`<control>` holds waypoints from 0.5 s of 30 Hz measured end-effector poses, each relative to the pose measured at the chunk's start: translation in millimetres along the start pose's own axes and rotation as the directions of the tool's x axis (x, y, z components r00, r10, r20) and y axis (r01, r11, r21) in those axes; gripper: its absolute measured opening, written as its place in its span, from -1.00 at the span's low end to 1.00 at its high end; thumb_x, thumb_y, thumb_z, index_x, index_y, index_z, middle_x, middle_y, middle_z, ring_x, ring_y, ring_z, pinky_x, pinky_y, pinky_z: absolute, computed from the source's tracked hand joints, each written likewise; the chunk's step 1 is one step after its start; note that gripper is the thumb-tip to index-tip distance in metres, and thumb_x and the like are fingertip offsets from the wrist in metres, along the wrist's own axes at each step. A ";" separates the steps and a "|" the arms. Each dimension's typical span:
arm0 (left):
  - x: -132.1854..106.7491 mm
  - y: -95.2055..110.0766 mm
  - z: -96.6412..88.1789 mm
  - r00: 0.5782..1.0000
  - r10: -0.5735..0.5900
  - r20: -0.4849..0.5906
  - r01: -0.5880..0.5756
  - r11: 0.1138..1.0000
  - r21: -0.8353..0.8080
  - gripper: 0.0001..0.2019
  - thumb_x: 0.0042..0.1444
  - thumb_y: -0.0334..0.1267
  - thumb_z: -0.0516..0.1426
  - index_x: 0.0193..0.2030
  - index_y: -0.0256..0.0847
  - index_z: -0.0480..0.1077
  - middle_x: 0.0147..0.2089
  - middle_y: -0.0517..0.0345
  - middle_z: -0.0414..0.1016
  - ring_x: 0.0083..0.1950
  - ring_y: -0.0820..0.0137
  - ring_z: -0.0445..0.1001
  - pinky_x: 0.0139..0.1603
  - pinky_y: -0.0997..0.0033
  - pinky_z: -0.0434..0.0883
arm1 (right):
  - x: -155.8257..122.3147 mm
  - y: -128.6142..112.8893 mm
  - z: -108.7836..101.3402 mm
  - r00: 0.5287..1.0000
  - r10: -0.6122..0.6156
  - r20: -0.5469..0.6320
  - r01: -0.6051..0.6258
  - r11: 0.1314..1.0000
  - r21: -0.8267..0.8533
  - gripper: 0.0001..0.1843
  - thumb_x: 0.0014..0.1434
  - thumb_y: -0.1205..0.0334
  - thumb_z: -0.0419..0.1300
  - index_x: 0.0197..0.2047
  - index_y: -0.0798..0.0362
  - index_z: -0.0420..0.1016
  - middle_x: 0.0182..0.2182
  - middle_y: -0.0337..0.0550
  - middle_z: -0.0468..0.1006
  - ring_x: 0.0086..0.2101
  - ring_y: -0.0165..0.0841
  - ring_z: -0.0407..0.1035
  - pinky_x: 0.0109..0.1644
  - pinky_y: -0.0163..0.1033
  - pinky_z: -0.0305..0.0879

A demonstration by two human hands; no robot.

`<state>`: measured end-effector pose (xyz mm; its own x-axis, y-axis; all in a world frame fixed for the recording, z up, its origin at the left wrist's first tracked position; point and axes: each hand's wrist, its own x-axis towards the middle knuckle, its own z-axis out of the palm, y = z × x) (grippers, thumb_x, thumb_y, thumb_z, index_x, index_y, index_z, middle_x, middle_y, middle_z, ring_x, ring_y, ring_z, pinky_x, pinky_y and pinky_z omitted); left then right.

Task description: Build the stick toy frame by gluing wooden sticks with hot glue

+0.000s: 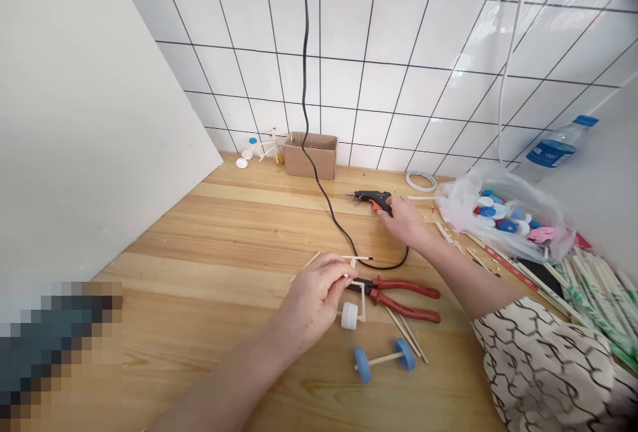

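Note:
My left hand [319, 292] is closed, pinching a small frame of thin wooden sticks [363, 302]. A white bottle cap [349, 316] sits at the frame's lower end. My right hand [406, 219] grips the handle of a black hot glue gun [371, 198] with an orange trigger, its nozzle pointing left. I cannot tell whether the gun still touches the table. Red-handled pliers [406, 296] lie just right of my left hand, their jaws partly hidden behind the frame. In front of them is an axle stick [383, 359] with blue caps as wheels on both ends.
A cardboard box [312, 158] and a stick-and-cap model [262, 149] stand by the tiled wall. A black cord [329, 203] crosses the wooden table [199, 232]. To the right are a tape roll [421, 181], a bag of caps [503, 213], a bottle [553, 149] and bundled sticks [598, 292].

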<state>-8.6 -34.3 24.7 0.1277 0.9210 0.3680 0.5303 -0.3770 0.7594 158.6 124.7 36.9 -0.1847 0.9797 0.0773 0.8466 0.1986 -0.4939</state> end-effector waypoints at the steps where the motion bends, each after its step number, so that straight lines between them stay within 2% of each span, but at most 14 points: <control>1: 0.0 0.2 0.1 1.000 -0.004 -0.001 0.004 1.000 0.004 -0.78 0.15 -0.47 0.00 -0.29 -0.20 0.47 -0.26 0.11 0.49 -0.18 0.39 0.46 -0.15 0.42 0.41 | -10.5 -3.9 -2.9 0.998 -0.057 -0.003 0.057 0.998 0.005 -0.86 0.13 0.33 0.12 -0.22 0.16 0.39 -0.14 0.12 0.44 -0.05 -0.11 0.30 0.03 -0.06 0.18; 4: 0.2 0.9 0.6 1.000 -0.009 0.002 0.009 1.000 0.012 -0.78 0.14 -0.48 0.00 -0.30 -0.19 0.46 -0.25 0.12 0.49 -0.17 0.39 0.46 -0.13 0.43 0.40 | -49.5 -15.2 -10.7 0.975 -0.219 0.032 0.217 0.975 0.057 -0.91 0.13 0.31 0.10 -0.26 0.07 0.39 -0.22 -0.05 0.47 -0.16 -0.26 0.35 -0.06 -0.18 0.26; 6: 0.6 1.4 0.9 1.000 -0.015 0.008 0.015 1.000 0.019 -0.78 0.15 -0.47 0.00 -0.30 -0.20 0.46 -0.26 0.12 0.49 -0.18 0.39 0.46 -0.13 0.43 0.40 | -76.5 -21.7 -15.4 0.915 -0.403 0.021 0.396 0.905 0.155 -0.91 0.13 0.30 0.10 -0.26 0.06 0.39 -0.28 -0.09 0.47 -0.22 -0.28 0.36 -0.12 -0.18 0.30; 7: 0.7 1.7 1.1 1.000 -0.021 0.014 0.021 1.000 0.022 -0.79 0.16 -0.46 0.00 -0.30 -0.20 0.46 -0.26 0.12 0.49 -0.18 0.39 0.46 -0.14 0.43 0.40 | -88.4 -24.6 -17.6 0.897 -0.441 0.021 0.430 0.884 0.181 -0.90 0.13 0.31 0.09 -0.25 0.06 0.39 -0.29 -0.11 0.47 -0.24 -0.30 0.36 -0.14 -0.18 0.31; 9: 1.0 2.1 1.4 0.999 -0.037 0.031 0.036 0.999 0.031 -0.79 0.17 -0.43 0.00 -0.29 -0.20 0.45 -0.25 0.11 0.49 -0.18 0.38 0.46 -0.15 0.43 0.41 | -106.5 -29.3 -20.8 0.878 -0.477 0.034 0.455 0.855 0.249 -0.88 0.13 0.31 0.10 -0.22 0.05 0.38 -0.31 -0.14 0.46 -0.27 -0.34 0.35 -0.20 -0.24 0.34; 11: 1.0 2.2 1.7 0.998 -0.043 0.035 0.041 0.999 0.032 -0.80 0.18 -0.43 0.00 -0.27 -0.20 0.45 -0.23 0.10 0.50 -0.17 0.37 0.47 -0.15 0.43 0.41 | -116.2 -32.8 -21.6 0.879 -0.474 0.051 0.437 0.843 0.313 -0.85 0.14 0.30 0.11 -0.18 0.04 0.37 -0.31 -0.16 0.45 -0.29 -0.38 0.35 -0.28 -0.31 0.36; 15: 0.3 1.6 2.2 0.999 -0.039 0.013 0.039 0.999 0.015 -0.82 0.15 -0.44 0.01 -0.22 -0.22 0.44 -0.22 0.10 0.51 -0.18 0.37 0.47 -0.15 0.42 0.41 | -119.0 -37.6 -15.0 0.882 -0.470 0.023 0.438 0.837 0.328 -0.89 0.12 0.29 0.15 -0.22 0.02 0.38 -0.40 -0.22 0.42 -0.37 -0.41 0.31 -0.36 -0.35 0.35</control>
<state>-5.9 -34.3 24.8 0.1178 0.9361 0.3314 0.5470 -0.3397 0.7651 156.2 1.0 59.2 -0.5726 0.7704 0.2805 0.4644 0.5867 -0.6634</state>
